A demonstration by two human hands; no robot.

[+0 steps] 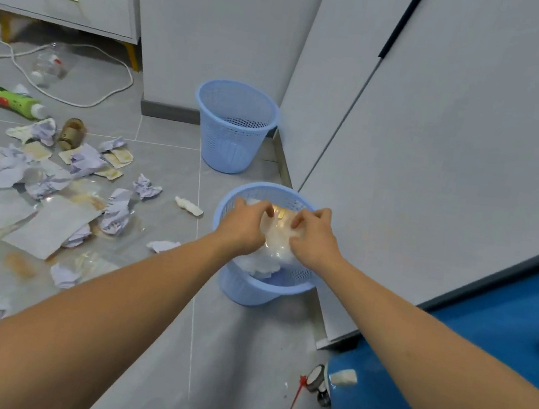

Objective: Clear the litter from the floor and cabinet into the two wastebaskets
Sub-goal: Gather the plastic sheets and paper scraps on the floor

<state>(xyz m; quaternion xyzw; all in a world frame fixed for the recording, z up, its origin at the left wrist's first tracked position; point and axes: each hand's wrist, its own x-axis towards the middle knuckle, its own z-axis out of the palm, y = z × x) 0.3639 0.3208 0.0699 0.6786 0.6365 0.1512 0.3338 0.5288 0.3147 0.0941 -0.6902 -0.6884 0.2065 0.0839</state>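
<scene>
While both forearms stretch out over the grey tiled floor (142, 341), litter lies spread at the left: a green plastic bottle (6, 99) on its side, its label too blurred to read, a clear plastic bottle (49, 65) beside a white cord (70, 100), a brown glass jar (72, 133), and crumpled white and lilac paper scraps (60, 178) among flat sheets. Further right, the left hand (241, 226) and the right hand (315, 238) meet above the near light-blue mesh plastic wastebasket (250, 290). Fingers of both hands curl and pinch a crinkled clear plastic wrapper (278, 236) between them, a small yellow patch showing at its top. White paper already lies inside that basket. Behind it stands a second light-blue mesh wastebasket (233, 125), upright near the white cabinet wall (437, 157). A blue surface (502, 318) fills the right corner.
</scene>
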